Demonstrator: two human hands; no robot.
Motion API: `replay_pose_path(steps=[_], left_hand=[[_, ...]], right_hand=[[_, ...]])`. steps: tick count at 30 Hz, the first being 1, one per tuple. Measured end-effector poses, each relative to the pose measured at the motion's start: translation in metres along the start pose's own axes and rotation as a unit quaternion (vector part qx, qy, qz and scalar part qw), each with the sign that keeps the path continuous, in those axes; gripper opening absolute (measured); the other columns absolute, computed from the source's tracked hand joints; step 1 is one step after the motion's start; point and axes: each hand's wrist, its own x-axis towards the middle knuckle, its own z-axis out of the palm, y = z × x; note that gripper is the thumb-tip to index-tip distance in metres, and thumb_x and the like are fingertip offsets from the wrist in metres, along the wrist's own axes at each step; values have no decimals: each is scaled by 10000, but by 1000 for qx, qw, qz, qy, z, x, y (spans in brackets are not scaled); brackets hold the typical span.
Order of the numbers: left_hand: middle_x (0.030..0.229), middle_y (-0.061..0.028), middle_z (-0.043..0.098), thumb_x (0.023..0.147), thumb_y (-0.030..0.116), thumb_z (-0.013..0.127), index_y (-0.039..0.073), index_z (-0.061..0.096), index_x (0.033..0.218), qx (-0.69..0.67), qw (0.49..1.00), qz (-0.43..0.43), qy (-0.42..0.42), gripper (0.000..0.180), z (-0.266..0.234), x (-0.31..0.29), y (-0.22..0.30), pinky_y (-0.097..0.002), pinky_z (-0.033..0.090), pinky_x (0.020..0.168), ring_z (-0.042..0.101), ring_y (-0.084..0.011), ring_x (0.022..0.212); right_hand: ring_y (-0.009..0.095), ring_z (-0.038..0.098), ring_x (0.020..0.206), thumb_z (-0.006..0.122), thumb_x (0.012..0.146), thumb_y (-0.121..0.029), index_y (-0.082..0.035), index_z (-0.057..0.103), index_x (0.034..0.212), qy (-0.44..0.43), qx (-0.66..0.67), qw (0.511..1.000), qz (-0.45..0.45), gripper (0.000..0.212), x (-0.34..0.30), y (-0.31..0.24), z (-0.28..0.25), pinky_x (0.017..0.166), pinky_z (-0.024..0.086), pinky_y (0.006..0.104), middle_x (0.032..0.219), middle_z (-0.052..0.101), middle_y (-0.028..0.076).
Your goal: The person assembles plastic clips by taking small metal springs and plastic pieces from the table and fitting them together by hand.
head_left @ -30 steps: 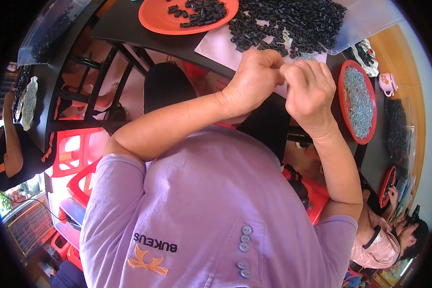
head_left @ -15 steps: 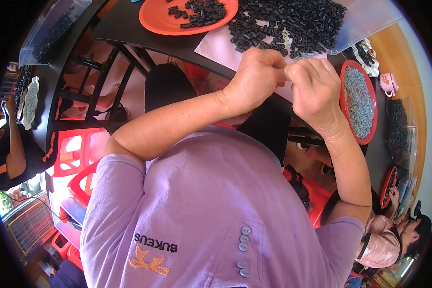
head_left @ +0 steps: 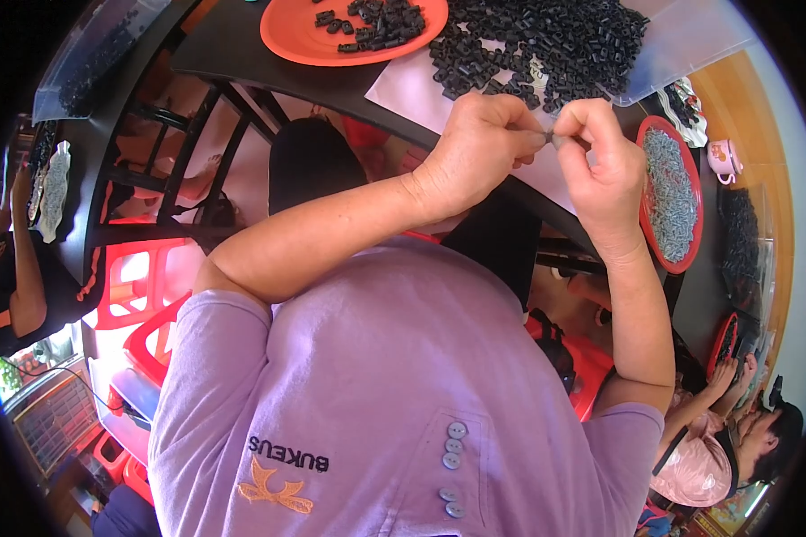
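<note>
My left hand (head_left: 484, 150) is closed in a pinch over the table's front edge. Between its fingertips is a small black plastic part (head_left: 548, 138), mostly hidden. Facing it, my right hand (head_left: 604, 159) has thumb and forefinger pinched together at the other side of that part. Whether the right fingertips hold anything of their own is too small to tell. Just beyond my hands, a large heap of small black plastic parts (head_left: 537, 45) spreads over a white sheet (head_left: 403, 88). A red oval plate (head_left: 697, 202) of small silvery screws (head_left: 670, 192) lies beside my right hand.
A round orange-red plate (head_left: 287, 45) with several black parts stands at the far left on the dark table (head_left: 233, 45). Behind the heap is a clear plastic bin (head_left: 681, 54). A pink cup (head_left: 724, 159) stands at the right. Co-workers sit at both sides.
My right hand has turned and its fingers have opened out from a curled fist to a fingertip pinch. The left hand has hardly moved. At right, the co-worker's hands have come together.
</note>
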Motion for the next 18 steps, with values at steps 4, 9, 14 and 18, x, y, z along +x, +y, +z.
replay_pose_path(steps=[4,9,14,18], left_hand=[[629,-96,635,820,73,663,-63,646,726,-3,998,60,32,166,4,4,-11,-295,470,545,567,-127,585],[705,-30,608,857,32,637,-39,636,799,38,998,56,17,92,5,4,-12,-258,474,605,554,-89,667],[603,-114,622,800,60,643,-61,619,680,17,992,105,72,173,8,6,-18,-325,459,541,560,-143,567],[625,-107,628,808,48,632,-55,633,702,29,995,61,73,148,8,-2,1,-308,472,543,576,-144,579]], right_hand=[[243,603,666,548,661,110,-69,549,848,-28,-174,966,-189,259,7,-2,0,612,467,363,750,616,30],[242,590,669,556,648,91,-89,551,834,-38,-172,964,-201,259,6,1,2,617,453,375,737,607,15],[291,634,717,505,713,156,-12,584,890,-12,-148,975,-162,256,-1,-4,12,651,499,380,791,638,93],[313,654,771,521,745,151,2,609,992,56,-198,972,-116,302,-13,-11,23,688,519,399,873,669,115]])
